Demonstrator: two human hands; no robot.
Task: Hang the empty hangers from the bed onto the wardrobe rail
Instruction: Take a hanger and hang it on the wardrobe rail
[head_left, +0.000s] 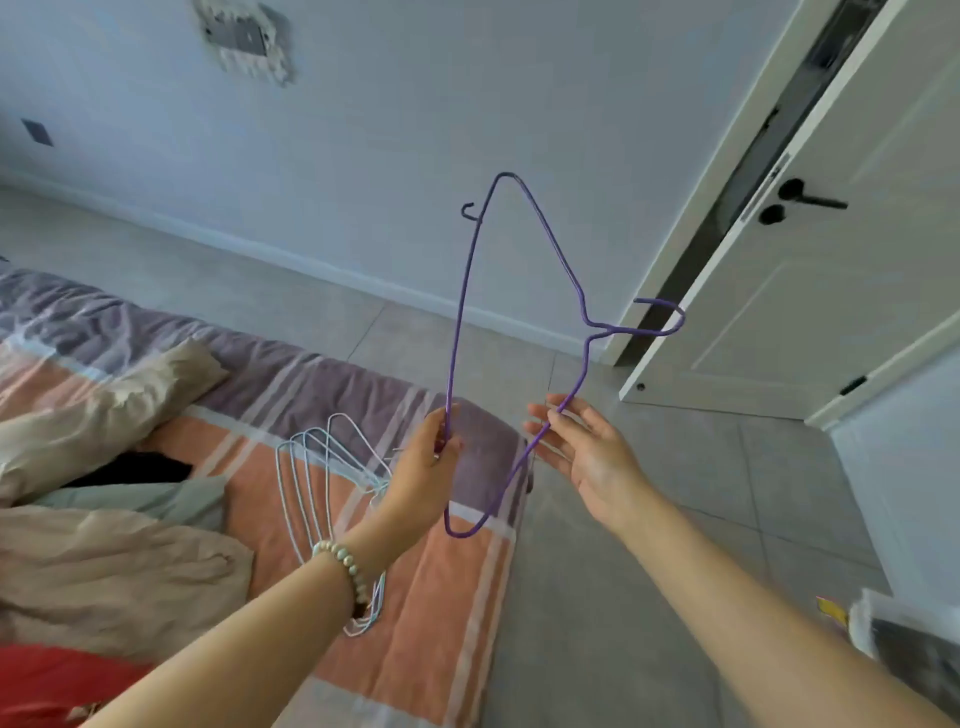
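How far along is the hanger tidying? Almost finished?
Early, by the look of it. No rail is in view, so nothing shows as hung. In hand: the left hand grips a purple hanger held up in the air, with the right hand open beside it. Left: a bunch of pale hangers lies on the bed.

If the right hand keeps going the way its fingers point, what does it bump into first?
Most likely the purple hanger. Its wire crosses right at the fingertips of the right hand and may already touch them, though depth is hard to judge. The left hand grips the same hanger further along.
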